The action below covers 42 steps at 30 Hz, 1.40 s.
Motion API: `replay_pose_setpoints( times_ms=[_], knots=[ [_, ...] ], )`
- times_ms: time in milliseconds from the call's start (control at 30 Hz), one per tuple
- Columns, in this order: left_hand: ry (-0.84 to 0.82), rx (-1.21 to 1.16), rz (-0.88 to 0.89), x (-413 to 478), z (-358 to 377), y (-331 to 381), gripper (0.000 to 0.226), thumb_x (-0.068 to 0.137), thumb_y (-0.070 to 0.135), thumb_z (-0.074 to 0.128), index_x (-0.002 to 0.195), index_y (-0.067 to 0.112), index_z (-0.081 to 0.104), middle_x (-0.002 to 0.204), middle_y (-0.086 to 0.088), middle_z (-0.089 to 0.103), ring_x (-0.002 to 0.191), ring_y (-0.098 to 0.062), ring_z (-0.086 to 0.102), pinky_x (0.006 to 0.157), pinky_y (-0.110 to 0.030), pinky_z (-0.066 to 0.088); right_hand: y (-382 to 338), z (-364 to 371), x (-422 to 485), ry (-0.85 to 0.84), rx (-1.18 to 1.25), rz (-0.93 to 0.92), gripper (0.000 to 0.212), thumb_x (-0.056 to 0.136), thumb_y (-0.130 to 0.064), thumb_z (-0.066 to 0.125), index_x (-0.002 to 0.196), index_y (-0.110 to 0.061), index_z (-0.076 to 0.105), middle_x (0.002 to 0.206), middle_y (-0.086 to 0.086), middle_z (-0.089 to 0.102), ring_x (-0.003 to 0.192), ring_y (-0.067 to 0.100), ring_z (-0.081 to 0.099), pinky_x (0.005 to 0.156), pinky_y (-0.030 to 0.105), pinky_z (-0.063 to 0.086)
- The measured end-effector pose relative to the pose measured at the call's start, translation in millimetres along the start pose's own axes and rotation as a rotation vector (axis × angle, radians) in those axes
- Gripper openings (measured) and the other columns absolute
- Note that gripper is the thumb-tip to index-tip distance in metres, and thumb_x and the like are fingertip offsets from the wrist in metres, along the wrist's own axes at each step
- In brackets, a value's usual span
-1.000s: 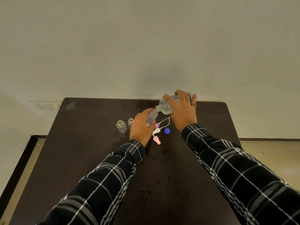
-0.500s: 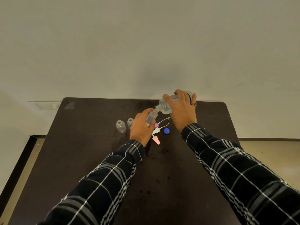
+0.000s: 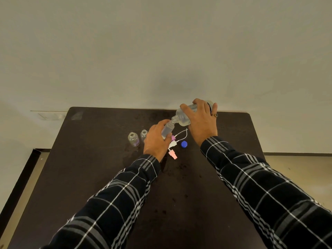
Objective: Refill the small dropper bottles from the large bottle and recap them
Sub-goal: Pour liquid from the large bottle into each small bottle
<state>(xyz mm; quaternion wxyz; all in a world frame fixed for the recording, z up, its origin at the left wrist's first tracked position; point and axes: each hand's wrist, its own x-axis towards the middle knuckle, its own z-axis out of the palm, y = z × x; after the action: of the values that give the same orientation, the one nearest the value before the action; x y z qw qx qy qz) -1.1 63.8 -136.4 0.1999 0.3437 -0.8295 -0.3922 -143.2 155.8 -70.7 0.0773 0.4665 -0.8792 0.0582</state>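
Note:
My right hand (image 3: 201, 123) grips the large clear bottle (image 3: 183, 116), tipped on its side with its open neck pointing left and down. That neck meets the mouth of a small dropper bottle (image 3: 168, 129), which my left hand (image 3: 156, 141) holds tilted just above the table. Two more small open bottles (image 3: 133, 139) (image 3: 143, 134) stand upright to the left of my left hand. Loose caps lie under and right of my left hand: a blue cap (image 3: 184, 144), a pink cap (image 3: 173, 154), a white cap (image 3: 172, 144) and a purple cap (image 3: 173, 137).
Everything sits on a dark brown table (image 3: 89, 168) pushed against a plain wall. Thin white dropper tubes (image 3: 183, 133) lie between my hands. Small wet spots dot the table in front of the caps. Floor shows past both side edges.
Both hands have stayed put with the large bottle's neck held to the small bottle. No visible shift of the bottles or caps.

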Motion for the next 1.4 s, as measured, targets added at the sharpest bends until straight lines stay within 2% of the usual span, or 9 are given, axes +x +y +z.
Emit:
replay_pose_setpoints(
  times_ms=[200,467,567,667,800,1000,1100,1333,1400],
  knots=[
    [0.022,-0.023,-0.002,-1,0,0,0.048,0.089,0.025,0.067,0.133,0.023,0.05,0.122,0.0,0.063,0.115,-0.02,0.057,0.099,-0.043,0.048,-1,5,-1,-0.033,0.104,0.048,0.066,0.081,-0.017,0.075,0.137,-0.037,0.046,0.139,0.01,0.038,0.133,0.035,0.037,0.117,0.065,0.013],
    [0.043,-0.067,0.019,-5,3,-6,0.045,0.088,0.03,0.066,0.13,0.028,0.05,0.119,0.004,0.063,0.112,-0.017,0.058,0.096,-0.04,0.049,1,20,-10,-0.062,0.453,0.163,0.068,0.078,-0.022,0.077,0.137,-0.031,0.044,0.134,0.009,0.042,0.126,0.032,0.045,0.108,0.059,0.038],
    [0.056,-0.062,0.036,-5,8,-11,0.046,0.088,0.027,0.067,0.13,0.029,0.05,0.119,0.008,0.062,0.111,-0.012,0.056,0.095,-0.033,0.046,4,26,-13,-0.042,0.627,0.204,0.07,0.077,-0.022,0.079,0.138,-0.028,0.044,0.133,0.009,0.044,0.122,0.028,0.048,0.104,0.046,0.046],
    [0.057,-0.052,0.026,0,13,-15,0.049,0.087,0.026,0.067,0.132,0.031,0.048,0.119,0.012,0.06,0.112,-0.01,0.055,0.094,-0.027,0.04,8,30,-15,-0.013,0.765,0.249,0.07,0.076,-0.018,0.08,0.137,-0.023,0.046,0.132,0.007,0.049,0.123,0.021,0.045,0.101,0.034,0.044],
    [0.045,-0.038,-0.004,9,21,-17,0.053,0.086,0.026,0.07,0.132,0.036,0.045,0.122,0.008,0.063,0.11,-0.009,0.058,0.094,-0.028,0.045,16,37,-19,0.012,0.862,0.312,0.07,0.076,-0.017,0.081,0.136,-0.022,0.045,0.12,-0.007,0.049,0.12,0.017,0.044,0.096,0.033,0.043],
    [0.025,-0.042,0.006,21,37,-11,0.051,0.087,0.026,0.068,0.13,0.037,0.043,0.112,0.014,0.063,0.094,-0.009,0.063,0.086,-0.031,0.055,28,52,-28,0.007,0.921,0.401,0.073,0.075,-0.017,0.082,0.137,-0.025,0.045,0.129,0.0,0.055,0.122,0.019,0.049,0.1,0.034,0.045],
    [0.029,-0.05,-0.014,29,47,-7,0.047,0.088,0.025,0.067,0.127,0.037,0.043,0.111,0.01,0.065,0.094,-0.011,0.064,0.083,-0.036,0.056,34,57,-32,0.011,0.947,0.411,0.071,0.076,-0.018,0.082,0.135,-0.026,0.045,0.127,-0.003,0.055,0.121,0.018,0.051,0.101,0.037,0.048],
    [0.027,0.008,-0.168,55,65,-2,0.043,0.089,0.02,0.067,0.122,0.035,0.043,0.108,0.004,0.065,0.092,-0.017,0.067,0.077,-0.031,0.053,51,63,-35,0.022,1.006,0.39,0.069,0.076,-0.018,0.083,0.135,-0.023,0.047,0.125,-0.003,0.058,0.119,0.02,0.055,0.101,0.046,0.05],
    [0.015,0.012,-0.229,62,69,-5,0.042,0.089,0.019,0.066,0.12,0.035,0.043,0.109,0.001,0.065,0.088,-0.021,0.068,0.077,-0.038,0.057,55,64,-34,0.021,1.019,0.384,0.069,0.076,-0.017,0.083,0.134,-0.023,0.047,0.126,-0.003,0.058,0.12,0.019,0.055,0.102,0.045,0.049]
  ],
)
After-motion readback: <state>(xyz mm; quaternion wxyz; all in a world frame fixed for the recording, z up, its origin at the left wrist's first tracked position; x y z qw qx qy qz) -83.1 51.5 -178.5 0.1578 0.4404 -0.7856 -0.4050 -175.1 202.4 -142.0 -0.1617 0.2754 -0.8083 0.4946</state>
